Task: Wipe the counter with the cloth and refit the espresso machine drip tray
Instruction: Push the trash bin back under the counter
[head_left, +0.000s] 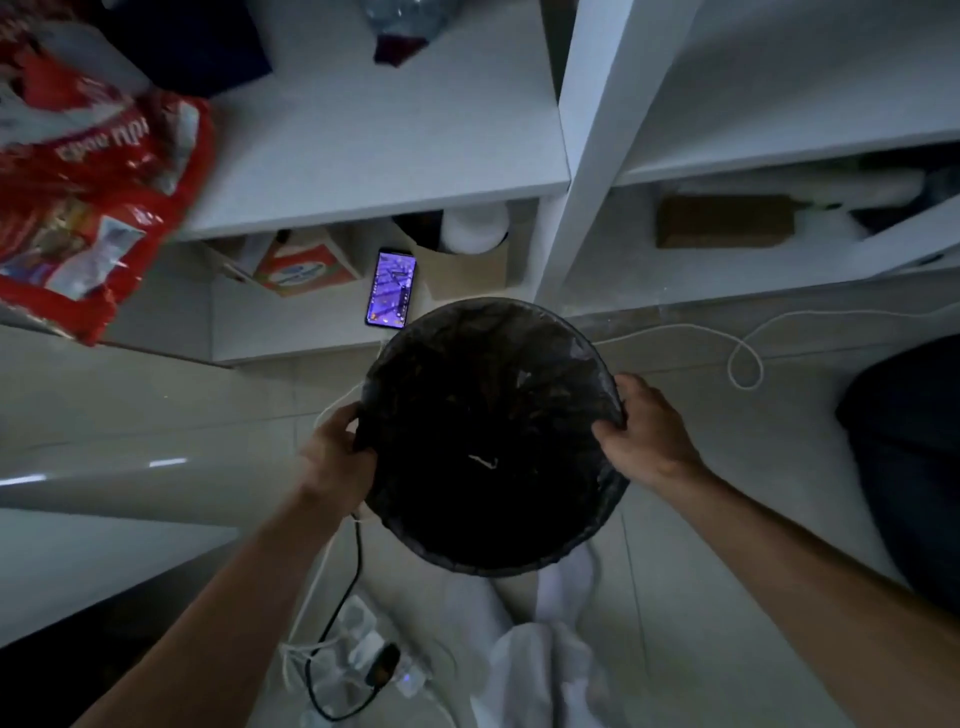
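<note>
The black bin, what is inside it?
A crinkled black bag lines the bin, and one small pale scrap lies near the middle. The rest is too dark to see. The left hand and right hand grip its rim.

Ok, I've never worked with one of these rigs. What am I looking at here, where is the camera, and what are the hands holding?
There is only one picture. It comes from a camera worn on the person's head, looking down. There is no robot here, and the two bare arms are the person's own.

The left hand and right hand each grip the rim of a round black bin with a dark liner. I cannot tell whether it is lifted or standing on the tiled floor.

Beyond it are white shelves, with a lit phone on a low one. A red bag sits at upper left. A power strip and a white cable lie on the floor.
</note>
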